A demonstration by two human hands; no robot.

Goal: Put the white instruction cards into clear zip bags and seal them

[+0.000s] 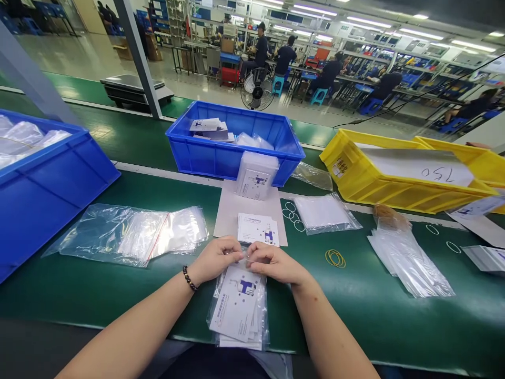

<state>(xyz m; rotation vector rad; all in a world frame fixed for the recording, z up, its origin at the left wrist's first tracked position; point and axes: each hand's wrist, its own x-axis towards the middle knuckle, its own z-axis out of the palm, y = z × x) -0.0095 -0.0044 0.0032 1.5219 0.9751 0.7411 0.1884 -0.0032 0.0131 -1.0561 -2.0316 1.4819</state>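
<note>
My left hand [221, 258] and my right hand [274, 261] meet at the top end of a clear plastic bag [263, 316] near the table's front edge. Both pinch its upper edge between thumb and fingers. A white printed card [236, 302] with a blue logo shows in the topmost bag, and more bagged cards lie beneath it. Just beyond my fingertips sits a stack of the same printed cards [256, 227] on a grey cardboard sheet [224, 216]. Behind that, a taller pile of bagged cards [256, 179] leans against a blue bin [205, 155].
Empty clear bags [158, 237] lie to the left, by a large blue bin [51, 195]. To the right are a wrapped white stack [325, 210], yellow rubber bands [335, 258], white rings [294, 217], plastic sleeves [412, 258] and a yellow bin [406, 184]. People sit at benches behind.
</note>
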